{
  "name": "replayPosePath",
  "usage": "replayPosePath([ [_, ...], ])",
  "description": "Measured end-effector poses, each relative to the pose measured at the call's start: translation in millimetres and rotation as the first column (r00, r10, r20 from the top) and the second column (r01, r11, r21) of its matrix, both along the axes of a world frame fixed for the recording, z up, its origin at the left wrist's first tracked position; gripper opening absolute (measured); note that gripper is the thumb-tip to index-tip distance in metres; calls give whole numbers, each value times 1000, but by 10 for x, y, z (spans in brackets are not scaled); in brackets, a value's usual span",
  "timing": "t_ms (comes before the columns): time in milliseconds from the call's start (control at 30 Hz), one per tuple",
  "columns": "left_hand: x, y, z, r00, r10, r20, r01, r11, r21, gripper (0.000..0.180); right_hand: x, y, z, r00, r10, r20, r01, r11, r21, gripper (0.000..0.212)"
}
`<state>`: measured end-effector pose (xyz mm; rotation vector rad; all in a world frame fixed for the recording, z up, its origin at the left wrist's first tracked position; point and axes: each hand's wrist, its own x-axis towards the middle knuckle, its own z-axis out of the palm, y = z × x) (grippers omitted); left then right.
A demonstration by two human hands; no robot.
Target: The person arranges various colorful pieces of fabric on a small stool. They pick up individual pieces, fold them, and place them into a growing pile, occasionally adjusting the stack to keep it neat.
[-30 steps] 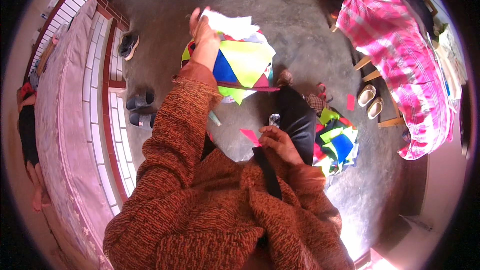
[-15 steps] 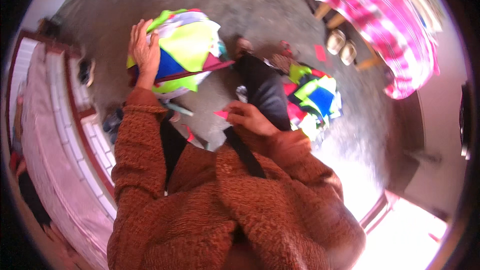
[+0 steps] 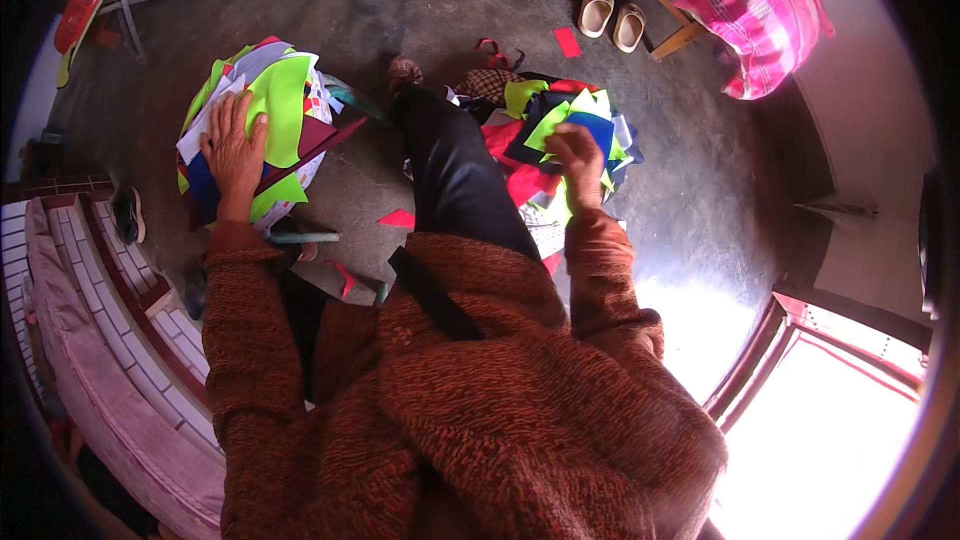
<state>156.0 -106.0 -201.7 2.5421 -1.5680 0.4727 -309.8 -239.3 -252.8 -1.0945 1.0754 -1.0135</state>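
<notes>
My left hand (image 3: 235,145) rests flat, fingers stretched, on a tall heap of fabric scraps (image 3: 278,105) in neon yellow-green, white, blue and maroon. On the right, a second, lower heap of scraps (image 3: 530,145) in neon, black, red and white lies beside my dark-trousered leg (image 3: 455,175). My right hand (image 3: 578,165) is over that heap, its fingers bent together at the edge of a blue fabric piece (image 3: 592,130). Whatever those fingertips pinch is hidden by the hand.
A red triangular scrap (image 3: 397,218) and a red strip (image 3: 343,278) lie on the floor near my legs. Farther off are a red rectangle (image 3: 567,42), a pair of clogs (image 3: 612,20) and wooden legs under a pink checked cloth (image 3: 740,0). A cushioned bench (image 3: 105,360) stands left.
My right hand has moved from near my lap out to the right-hand heap. My left hand stays on the left heap. The whole view has shifted, bringing the right heap nearer the middle.
</notes>
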Motion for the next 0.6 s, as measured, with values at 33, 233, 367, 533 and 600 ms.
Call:
replayPosePath([
  [33, -6, -12, -11, 1000, -7, 1, 7, 1000, -6, 46, -226, -85, -277, 986, -106, -127, 102, 994, -42, 18],
  [233, -16, -10, -21, 999, -42, 16, 43, 998, -38, 45, -992, -266, -1069, 452, -145, -880, -20, 985, -172, 69],
  [367, -33, -7, 27, 999, -51, -16, 51, 998, -26, 45, -866, -248, -1026, 268, -33, -963, -132, 989, -71, 85],
  [533, -32, -13, 13, 999, -49, -1, 49, 998, -39, 44, -848, -383, -1052, 196, -15, -981, -284, 956, -71, 87],
  [600, -30, 0, 13, 999, -48, 0, 48, 998, -46, 44, -824, -417, -1005, 195, 24, -980, -323, 945, -41, 82],
])
